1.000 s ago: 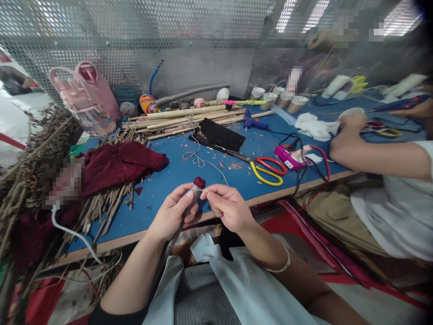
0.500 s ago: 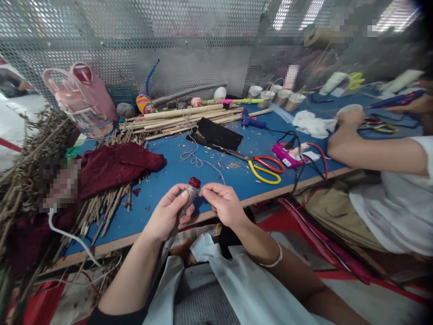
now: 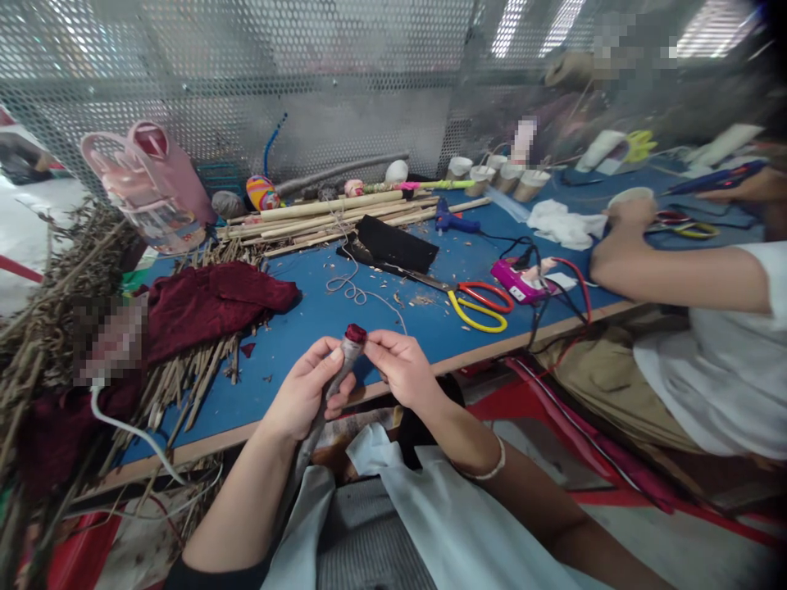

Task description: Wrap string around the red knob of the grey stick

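Note:
My left hand (image 3: 311, 387) is closed around a grey yarn-wrapped stick (image 3: 349, 352), which slants down towards my lap. Dark red cloth (image 3: 355, 333) caps its upper end. Close beside that end, my right hand (image 3: 401, 367) pinches the thin grey yarn (image 3: 393, 305) between thumb and forefinger. The yarn runs back in loose loops across the blue table (image 3: 295, 344). Scissors (image 3: 453, 288) with one red and one yellow handle lie beyond my right hand, their blades over a black sheet (image 3: 399, 244).
Dark red cloth (image 3: 215, 307) and thin sticks (image 3: 200, 369) lie at left, near a pink bottle (image 3: 178, 176). A blue glue gun (image 3: 452, 220) and magenta power strip (image 3: 515, 283) with cables lie right of centre. A co-worker's forearm (image 3: 689, 279) rests at right.
My right hand has come in from slightly away to right beside the stick's top. The stick has tilted, showing more of its grey length below my left hand. The view has shifted slightly.

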Action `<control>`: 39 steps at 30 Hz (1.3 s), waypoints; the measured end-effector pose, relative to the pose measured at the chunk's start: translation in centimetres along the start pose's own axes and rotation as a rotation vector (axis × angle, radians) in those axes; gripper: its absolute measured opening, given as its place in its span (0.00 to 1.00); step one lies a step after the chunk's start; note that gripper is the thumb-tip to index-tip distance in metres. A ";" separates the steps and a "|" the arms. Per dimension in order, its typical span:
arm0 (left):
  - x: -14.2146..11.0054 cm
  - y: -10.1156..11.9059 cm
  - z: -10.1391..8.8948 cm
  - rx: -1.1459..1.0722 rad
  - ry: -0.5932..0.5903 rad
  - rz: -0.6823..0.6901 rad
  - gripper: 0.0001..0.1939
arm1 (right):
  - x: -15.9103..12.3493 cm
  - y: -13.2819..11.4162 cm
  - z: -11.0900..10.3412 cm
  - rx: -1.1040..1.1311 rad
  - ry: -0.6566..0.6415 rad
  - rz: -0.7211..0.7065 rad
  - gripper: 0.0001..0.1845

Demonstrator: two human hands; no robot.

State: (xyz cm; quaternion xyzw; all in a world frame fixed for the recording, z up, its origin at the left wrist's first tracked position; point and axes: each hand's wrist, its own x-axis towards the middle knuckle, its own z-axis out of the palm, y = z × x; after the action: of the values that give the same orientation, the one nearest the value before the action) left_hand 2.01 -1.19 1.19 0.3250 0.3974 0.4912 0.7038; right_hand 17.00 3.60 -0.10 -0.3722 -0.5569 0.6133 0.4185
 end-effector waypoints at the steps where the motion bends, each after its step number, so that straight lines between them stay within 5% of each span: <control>1: 0.0 0.0 0.1 -0.010 0.000 -0.007 0.14 | -0.1 -0.1 0.0 -0.003 -0.005 -0.005 0.16; 10: -0.1 -0.2 0.2 -0.177 -0.123 -0.153 0.14 | -0.6 -1.0 -0.3 0.002 -0.029 -0.054 0.15; 19: -0.2 -1.0 0.2 -0.276 -0.317 -0.188 0.20 | 0.5 -1.2 -1.7 0.272 -0.523 0.103 0.25; 21: -0.3 -1.0 0.7 -0.138 -0.214 -0.157 0.22 | 0.3 -0.9 -1.5 0.293 -0.445 0.095 0.23; 26: -1.0 -1.4 2.0 0.632 0.414 0.282 0.22 | 0.0 -0.1 -0.3 0.290 -0.097 0.030 0.17; 28: -1.1 -1.8 2.2 0.849 0.477 0.405 0.22 | -0.1 -0.1 -0.1 0.281 -0.050 0.008 0.16; 33: -0.8 -1.3 1.8 0.695 0.382 0.390 0.12 | -0.4 -0.9 -0.4 0.238 -0.133 0.013 0.15; 39: -0.6 0.2 1.0 0.149 -0.050 0.043 0.15 | -0.4 -2.1 -0.9 0.283 -0.357 0.026 0.19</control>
State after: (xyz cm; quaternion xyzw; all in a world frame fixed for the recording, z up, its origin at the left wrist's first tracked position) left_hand 2.70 -1.78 2.03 0.3968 0.4081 0.4671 0.6766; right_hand 18.20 3.68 1.89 -0.2025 -0.5256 0.7469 0.3534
